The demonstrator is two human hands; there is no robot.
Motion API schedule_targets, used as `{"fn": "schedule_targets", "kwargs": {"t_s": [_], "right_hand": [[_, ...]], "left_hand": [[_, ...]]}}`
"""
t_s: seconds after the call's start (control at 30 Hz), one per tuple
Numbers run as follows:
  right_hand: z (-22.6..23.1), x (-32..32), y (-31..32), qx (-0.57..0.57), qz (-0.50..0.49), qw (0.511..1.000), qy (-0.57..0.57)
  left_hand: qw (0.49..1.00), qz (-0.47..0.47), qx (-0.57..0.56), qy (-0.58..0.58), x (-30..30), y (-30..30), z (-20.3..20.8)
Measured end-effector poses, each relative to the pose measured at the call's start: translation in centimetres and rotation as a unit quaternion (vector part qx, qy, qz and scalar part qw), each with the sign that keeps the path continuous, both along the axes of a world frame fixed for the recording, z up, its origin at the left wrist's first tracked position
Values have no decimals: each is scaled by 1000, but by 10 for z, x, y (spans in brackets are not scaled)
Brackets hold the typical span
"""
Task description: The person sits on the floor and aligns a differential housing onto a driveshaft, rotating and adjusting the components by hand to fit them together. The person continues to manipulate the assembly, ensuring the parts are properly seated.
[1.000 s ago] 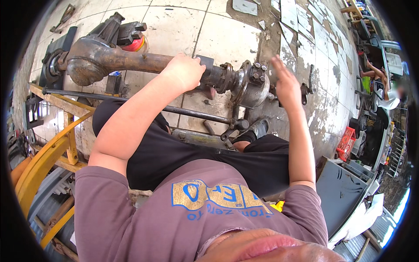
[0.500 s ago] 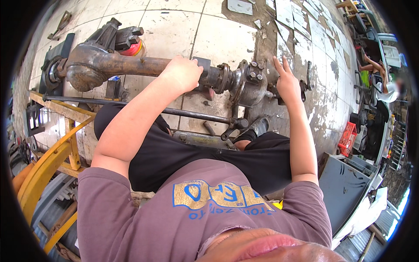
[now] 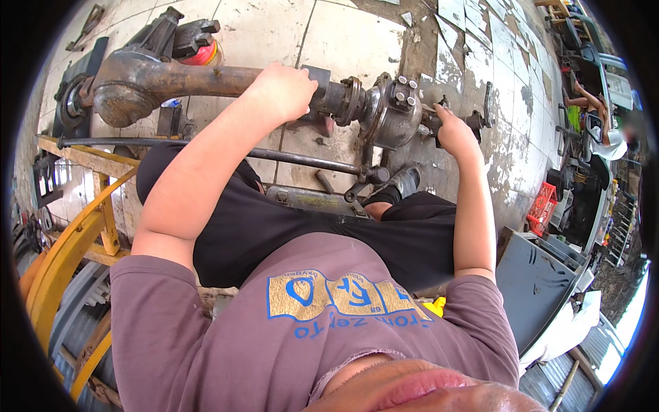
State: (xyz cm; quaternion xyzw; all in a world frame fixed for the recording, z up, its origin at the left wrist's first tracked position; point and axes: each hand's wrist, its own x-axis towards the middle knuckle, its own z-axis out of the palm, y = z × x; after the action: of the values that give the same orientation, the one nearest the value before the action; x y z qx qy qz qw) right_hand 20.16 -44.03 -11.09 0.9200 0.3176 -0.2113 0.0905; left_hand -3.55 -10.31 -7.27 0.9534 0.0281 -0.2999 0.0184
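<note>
A long rusty axle housing (image 3: pixel 206 80) lies across the floor in front of my knees, with a bulging round casing at its left. My left hand (image 3: pixel 285 93) rests over its tube, fingers curled down beside a dark square block (image 3: pixel 316 81); some fingertips are hidden. Farther right, a greasy steering knuckle (image 3: pixel 400 127) carries a cap with several bolts. My right hand (image 3: pixel 456 132) is just beyond its right end, index finger stretched toward a dark metal part (image 3: pixel 443 104). The other fingers are partly curled, and nothing shows in that hand. Whether the fingertip touches metal is unclear.
A long thin rod (image 3: pixel 302 158) runs between the axle and my legs. On the left stands a yellow frame (image 3: pixel 75 240). A grey cabinet (image 3: pixel 532 281) and a red crate (image 3: pixel 542 208) are at the right. Another person (image 3: pixel 604 130) sits far right. Broken tiles (image 3: pixel 449 51) lie ahead.
My right hand has dropped slightly toward me, from two raised, spread fingers to one stretched index finger. My left hand stays on the axle tube. The whole view has shifted slightly.
</note>
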Motion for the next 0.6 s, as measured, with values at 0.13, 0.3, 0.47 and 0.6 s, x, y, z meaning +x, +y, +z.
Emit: {"fn": "schedule_targets", "kwargs": {"t_s": [0.13,0.3,0.47,0.6], "right_hand": [[-2,14,-6,58,-10,998,20],[8,-20,24,155,81,979,104],[-21,3,24,144,22,978,148],[20,-21,40,83,44,980,173]], "left_hand": [[1000,-3,3,-2,4,-1,-2],[1000,3,6,15,5,0,-3],[1000,5,10,4,8,-3,0],[1000,19,7,22,5,-4,3]]}}
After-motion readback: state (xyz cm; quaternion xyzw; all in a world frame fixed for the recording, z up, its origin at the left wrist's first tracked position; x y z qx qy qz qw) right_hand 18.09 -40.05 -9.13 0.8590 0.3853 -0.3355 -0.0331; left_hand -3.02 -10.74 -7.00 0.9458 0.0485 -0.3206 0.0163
